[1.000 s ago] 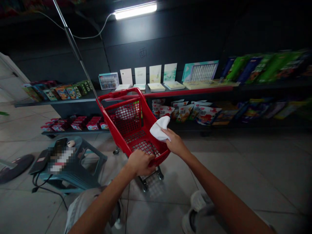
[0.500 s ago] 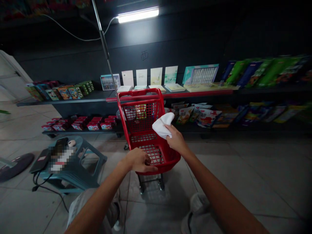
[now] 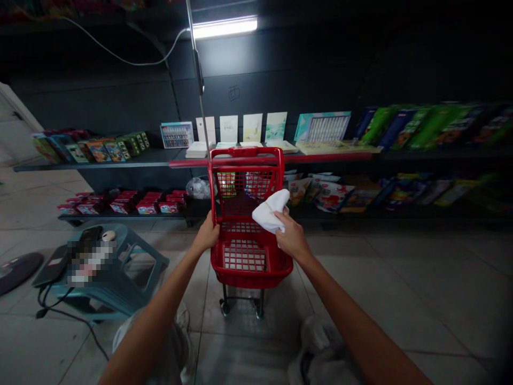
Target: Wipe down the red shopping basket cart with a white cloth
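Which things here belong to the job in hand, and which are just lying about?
Likely the job:
- cloth, held in the right hand
- cart, left hand on its side

Just about:
- stool
- red boxes
- books
- snack bags
- light

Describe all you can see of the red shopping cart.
The red cart looks plastic, with gridded back and bottom, a handle across the top and small wheels. It stands upright on the floor before the shelves. A thin pole rises at its upper left corner. The left hand grips its left side; the right hand holds a white cloth at its right side, contact unclear.
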Motion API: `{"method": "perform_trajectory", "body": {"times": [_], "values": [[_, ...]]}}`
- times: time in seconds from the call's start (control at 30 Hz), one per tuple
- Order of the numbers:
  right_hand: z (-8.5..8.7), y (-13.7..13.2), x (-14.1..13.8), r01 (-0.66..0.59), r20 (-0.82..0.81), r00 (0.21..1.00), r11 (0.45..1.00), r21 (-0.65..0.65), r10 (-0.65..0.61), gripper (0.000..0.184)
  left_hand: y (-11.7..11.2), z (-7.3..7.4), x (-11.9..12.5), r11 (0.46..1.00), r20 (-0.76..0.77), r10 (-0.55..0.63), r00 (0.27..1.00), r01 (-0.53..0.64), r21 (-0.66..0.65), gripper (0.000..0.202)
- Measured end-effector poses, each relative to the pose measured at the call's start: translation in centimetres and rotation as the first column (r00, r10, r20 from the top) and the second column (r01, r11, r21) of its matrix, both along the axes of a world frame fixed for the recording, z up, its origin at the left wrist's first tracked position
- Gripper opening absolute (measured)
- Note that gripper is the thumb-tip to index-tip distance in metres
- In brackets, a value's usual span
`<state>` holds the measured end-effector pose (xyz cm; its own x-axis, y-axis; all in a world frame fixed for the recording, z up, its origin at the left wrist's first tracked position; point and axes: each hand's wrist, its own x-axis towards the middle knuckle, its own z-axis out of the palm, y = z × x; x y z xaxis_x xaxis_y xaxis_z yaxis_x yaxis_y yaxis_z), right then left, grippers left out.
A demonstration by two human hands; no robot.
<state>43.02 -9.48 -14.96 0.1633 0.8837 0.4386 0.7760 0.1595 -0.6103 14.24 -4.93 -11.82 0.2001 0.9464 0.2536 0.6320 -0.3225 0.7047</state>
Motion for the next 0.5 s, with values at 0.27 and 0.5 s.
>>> {"method": "perform_trajectory", "body": {"times": [0.27, 0.5], "values": [[0.3, 0.2, 0.7, -0.058, -0.078, 0.995, 0.998, 0.019, 0.059, 0.065, 0.6, -0.8, 0.7, 0.99, 0.106, 0.044, 0.993, -0.03, -0.136, 0.06], [-0.1, 1.0, 0.2, -0.056, -0.049, 0.997, 0.998, 0.042, 0.058, 0.061, 0.3, -0.7, 1.2, 0.988, 0.108, 0.135, 0.985, -0.125, -0.093, 0.057]]}}
